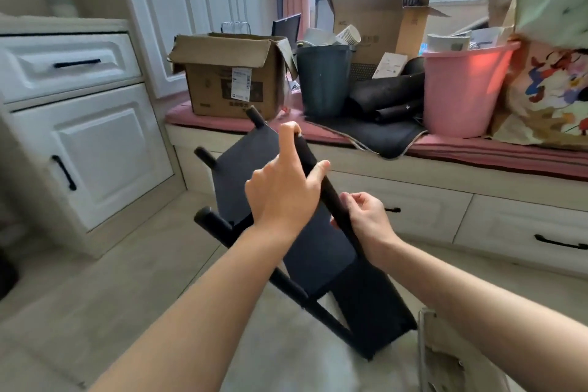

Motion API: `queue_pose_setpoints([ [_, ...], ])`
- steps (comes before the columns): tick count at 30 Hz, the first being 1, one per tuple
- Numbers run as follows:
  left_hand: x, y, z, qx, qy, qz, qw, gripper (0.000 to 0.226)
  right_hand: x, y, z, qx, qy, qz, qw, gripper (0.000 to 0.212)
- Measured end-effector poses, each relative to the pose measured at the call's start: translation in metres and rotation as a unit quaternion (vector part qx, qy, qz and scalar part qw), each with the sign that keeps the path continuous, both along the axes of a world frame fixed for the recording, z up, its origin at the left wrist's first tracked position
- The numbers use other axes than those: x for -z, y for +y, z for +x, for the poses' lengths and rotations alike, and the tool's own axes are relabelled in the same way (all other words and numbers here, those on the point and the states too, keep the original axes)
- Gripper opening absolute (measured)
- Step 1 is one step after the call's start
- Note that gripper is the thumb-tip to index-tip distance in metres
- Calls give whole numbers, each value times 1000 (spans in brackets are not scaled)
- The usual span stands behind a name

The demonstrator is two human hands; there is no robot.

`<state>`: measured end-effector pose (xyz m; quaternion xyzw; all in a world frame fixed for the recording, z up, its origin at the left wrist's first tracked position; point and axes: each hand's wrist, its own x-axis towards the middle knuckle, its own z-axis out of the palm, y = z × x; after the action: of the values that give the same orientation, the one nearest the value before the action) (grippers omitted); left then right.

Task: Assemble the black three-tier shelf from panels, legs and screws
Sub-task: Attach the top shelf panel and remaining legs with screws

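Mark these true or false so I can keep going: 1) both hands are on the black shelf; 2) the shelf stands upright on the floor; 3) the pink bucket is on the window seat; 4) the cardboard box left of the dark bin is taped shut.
1) True: the left hand and right hand both hold the black shelf.
2) False: it is tilted, its legs pointing left.
3) True: the pink bucket sits on the window seat.
4) False: the cardboard box beside the dark bin has its flaps open.
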<state>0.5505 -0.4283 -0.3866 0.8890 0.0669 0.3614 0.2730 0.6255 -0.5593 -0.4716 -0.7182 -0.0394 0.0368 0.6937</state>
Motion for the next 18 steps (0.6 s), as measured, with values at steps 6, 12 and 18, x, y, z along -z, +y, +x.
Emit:
queue_pose_setpoints([
  [6,47,98,-38,120,65,-212,968,49,30,66,-27,-78,15,-24,997,17],
  [12,132,164,-69,132,28,-416,899,54,73,113,-40,-123,2,-161,979,15],
  [18,216,183,-83,88,41,-489,867,63,119,132,-40,-157,-1,-235,959,18],
])
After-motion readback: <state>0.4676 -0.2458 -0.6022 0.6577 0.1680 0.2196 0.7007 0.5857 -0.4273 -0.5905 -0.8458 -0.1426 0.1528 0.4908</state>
